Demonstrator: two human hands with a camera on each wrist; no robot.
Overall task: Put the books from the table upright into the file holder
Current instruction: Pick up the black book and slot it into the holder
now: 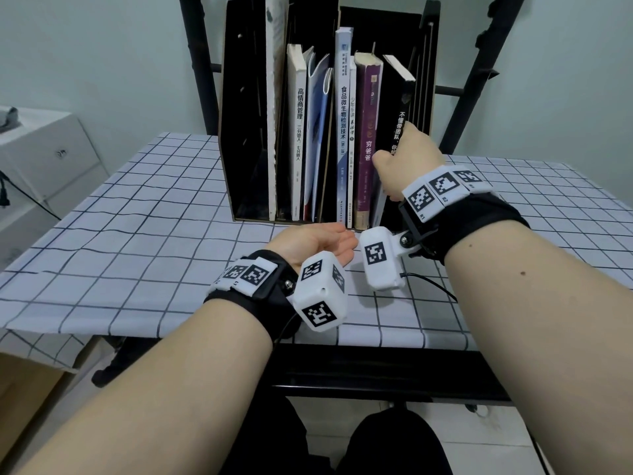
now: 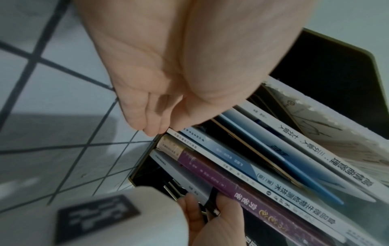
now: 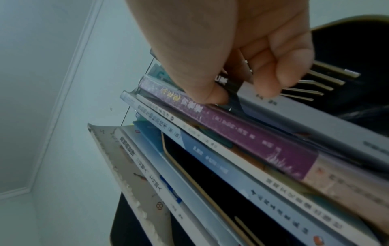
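We judge the task nearly done; no book lies on the checked tablecloth [image 1: 137, 241], and the rest stand upright in the file holder [image 1: 239, 132]. Our right hand [image 1: 404, 162] grasps the black book [image 1: 397, 132] at the holder's right end, leaning right; our left hand [image 1: 315, 241] rests released, palm up, near the holder's base.

Top of holder [image 1: 246, 97] cut off by upper frame edge in head view. Lower spine of black book [image 1: 397, 132] hidden behind right hand [image 1: 407, 162]; fingers out of sight behind that book. Left hand [image 1: 315, 243] fingertips hidden behind wrist camera, lower centre. Marker block [image 2: 99, 216] blurred at lower left of left wrist view. Small spine print unreadable in right wrist view.
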